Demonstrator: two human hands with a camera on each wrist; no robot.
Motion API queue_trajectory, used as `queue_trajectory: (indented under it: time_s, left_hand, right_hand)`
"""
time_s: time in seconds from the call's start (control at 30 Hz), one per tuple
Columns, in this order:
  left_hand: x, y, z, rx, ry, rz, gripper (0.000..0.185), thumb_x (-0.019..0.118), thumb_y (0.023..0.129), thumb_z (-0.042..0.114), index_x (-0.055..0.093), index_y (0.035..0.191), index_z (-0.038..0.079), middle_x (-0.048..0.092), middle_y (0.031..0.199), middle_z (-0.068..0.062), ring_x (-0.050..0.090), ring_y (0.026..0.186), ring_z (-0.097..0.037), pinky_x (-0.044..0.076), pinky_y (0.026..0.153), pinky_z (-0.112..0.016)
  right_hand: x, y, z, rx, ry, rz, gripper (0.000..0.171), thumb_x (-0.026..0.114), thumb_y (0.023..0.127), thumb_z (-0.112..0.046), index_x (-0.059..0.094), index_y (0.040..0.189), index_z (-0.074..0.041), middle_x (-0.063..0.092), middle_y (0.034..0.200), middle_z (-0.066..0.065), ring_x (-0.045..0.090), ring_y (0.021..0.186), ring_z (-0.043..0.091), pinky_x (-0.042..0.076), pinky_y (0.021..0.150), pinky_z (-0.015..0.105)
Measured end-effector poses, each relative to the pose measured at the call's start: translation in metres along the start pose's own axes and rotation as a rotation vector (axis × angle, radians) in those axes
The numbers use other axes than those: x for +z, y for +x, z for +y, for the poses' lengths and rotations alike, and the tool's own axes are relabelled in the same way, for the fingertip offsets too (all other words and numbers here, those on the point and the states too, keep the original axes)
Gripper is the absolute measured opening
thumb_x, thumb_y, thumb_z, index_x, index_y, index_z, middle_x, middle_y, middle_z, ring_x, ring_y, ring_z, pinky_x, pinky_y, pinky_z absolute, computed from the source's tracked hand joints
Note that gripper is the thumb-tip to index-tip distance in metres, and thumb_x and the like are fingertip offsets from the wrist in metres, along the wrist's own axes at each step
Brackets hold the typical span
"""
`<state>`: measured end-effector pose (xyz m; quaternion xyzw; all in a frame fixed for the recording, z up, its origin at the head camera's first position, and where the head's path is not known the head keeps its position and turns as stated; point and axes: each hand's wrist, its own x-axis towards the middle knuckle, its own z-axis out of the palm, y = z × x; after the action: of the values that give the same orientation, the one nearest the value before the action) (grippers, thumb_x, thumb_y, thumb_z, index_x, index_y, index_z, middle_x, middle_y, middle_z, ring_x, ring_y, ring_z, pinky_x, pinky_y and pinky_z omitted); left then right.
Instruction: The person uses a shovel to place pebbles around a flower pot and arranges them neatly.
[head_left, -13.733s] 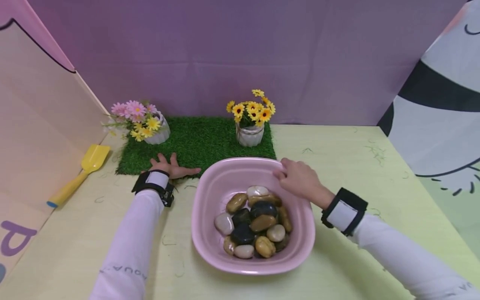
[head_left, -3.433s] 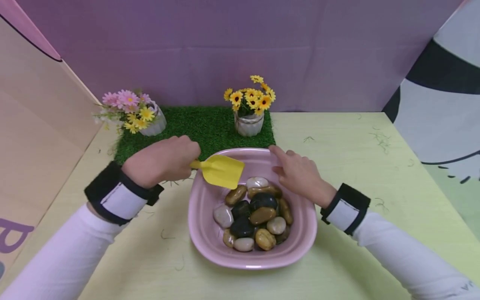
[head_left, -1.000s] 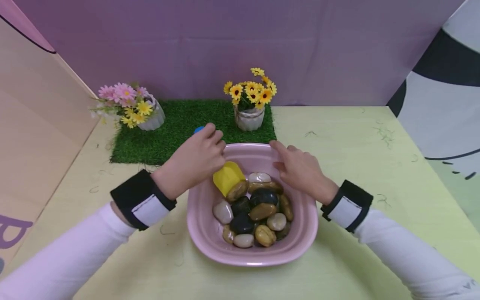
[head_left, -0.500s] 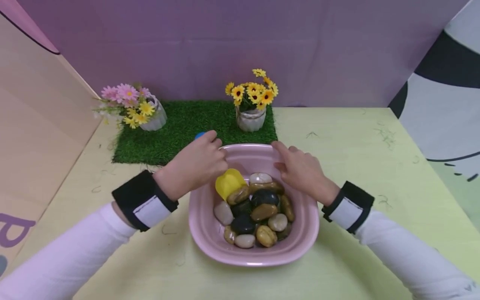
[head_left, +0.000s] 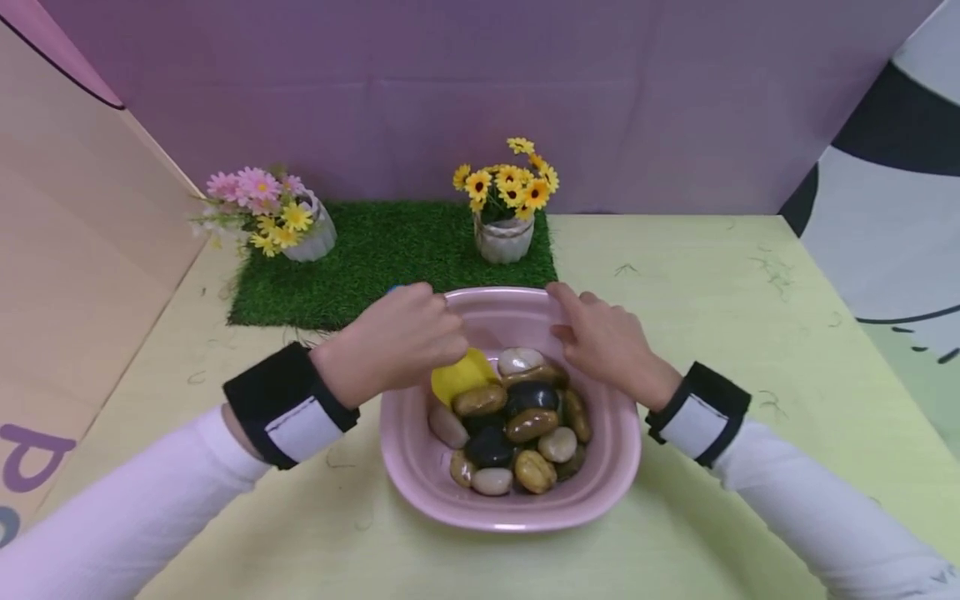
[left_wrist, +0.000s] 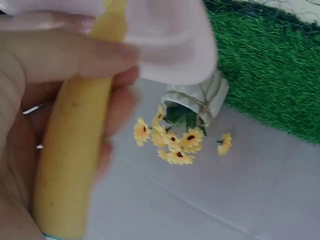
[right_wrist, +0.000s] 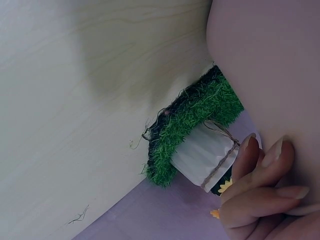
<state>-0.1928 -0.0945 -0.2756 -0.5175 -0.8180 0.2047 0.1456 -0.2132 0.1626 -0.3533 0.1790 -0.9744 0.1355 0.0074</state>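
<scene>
Desk (head_left: 712, 283): pale yellow-green wood-grain top, seen scattered with loose green fibres, most of them towards the far right. Back wall (head_left: 480, 92): covered by a plain purple cloth with faint horizontal creases, met by the desk along its far edge. Left side closed off by a slanted beige panel (head_left: 75, 275), edged in pink at the top with a dark outline; part of a purple letter is printed low on it. Right side closed off by a white panel (head_left: 892, 233) crossed by a broad black band and thin black curved lines. Light is even and soft; only faint shadows are cast on the desk
</scene>
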Motion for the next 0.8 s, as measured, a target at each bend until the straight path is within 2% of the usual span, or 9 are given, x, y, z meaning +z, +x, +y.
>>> queue_trajectory:
  time_s: [0.07, 0.13, 0.33, 0.4, 0.67, 0.8]
  left_hand:
    - [0.000, 0.002, 0.001, -0.020, -0.039, -0.030, 0.038, 0.062, 0.076, -0.001, 0.040, 0.053, 0.018, 0.038, 0.053, 0.003, 0.035, 0.048, -0.012, 0.036, 0.048, -0.027]
    - [0.000, 0.002, 0.001, -0.052, -0.041, -0.082, 0.038, 0.062, 0.077, 0.001, 0.037, 0.054, 0.018, 0.035, 0.054, 0.003, 0.035, 0.048, -0.012, 0.038, 0.048, -0.028]
    - [0.006, -0.001, 0.001, -0.131, -0.072, -0.289, 0.029, 0.063, 0.080, 0.009, 0.045, 0.059, 0.017, 0.041, 0.056, 0.002, 0.042, 0.049, -0.014, 0.043, 0.050, -0.032]
    - [0.008, -0.003, 0.002, -0.139, -0.086, -0.325, 0.027, 0.063, 0.079, 0.010, 0.046, 0.059, 0.017, 0.044, 0.056, 0.002, 0.043, 0.050, -0.015, 0.043, 0.049, -0.032]
    - [0.006, -0.008, 0.005, -0.136, -0.118, -0.363, 0.025, 0.066, 0.078, 0.016, 0.048, 0.060, 0.017, 0.045, 0.055, 0.002, 0.046, 0.049, -0.016, 0.045, 0.048, -0.032]
    - [0.005, -0.010, 0.006, -0.133, -0.130, -0.355, 0.026, 0.067, 0.077, 0.016, 0.047, 0.060, 0.018, 0.043, 0.055, 0.003, 0.044, 0.049, -0.016, 0.044, 0.046, -0.030]
  right_hand:
    - [0.000, 0.000, -0.001, -0.001, 0.000, -0.002, 0.049, 0.057, 0.093, -0.019, 0.040, 0.138, -0.013, 0.060, 0.088, 0.015, 0.054, 0.057, 0.023, 0.039, 0.041, 0.027]
    - [0.001, 0.000, -0.001, -0.002, -0.001, -0.002, 0.049, 0.057, 0.094, -0.019, 0.039, 0.139, -0.012, 0.060, 0.088, 0.015, 0.054, 0.057, 0.023, 0.039, 0.041, 0.028]
    - [0.001, 0.000, -0.001, -0.002, -0.014, -0.001, 0.048, 0.056, 0.094, -0.020, 0.039, 0.138, -0.013, 0.060, 0.088, 0.014, 0.055, 0.058, 0.023, 0.039, 0.041, 0.028]
    - [0.001, 0.000, -0.001, -0.003, -0.015, 0.003, 0.049, 0.056, 0.094, -0.020, 0.039, 0.138, -0.013, 0.060, 0.087, 0.014, 0.055, 0.058, 0.024, 0.039, 0.041, 0.028]
    - [0.001, 0.000, -0.001, -0.002, -0.017, 0.006, 0.048, 0.057, 0.093, -0.019, 0.039, 0.137, -0.013, 0.060, 0.086, 0.015, 0.054, 0.056, 0.023, 0.039, 0.041, 0.028]
    - [0.001, 0.000, -0.001, -0.002, -0.024, 0.004, 0.048, 0.057, 0.093, -0.020, 0.039, 0.138, -0.013, 0.059, 0.087, 0.015, 0.054, 0.057, 0.024, 0.039, 0.041, 0.028]
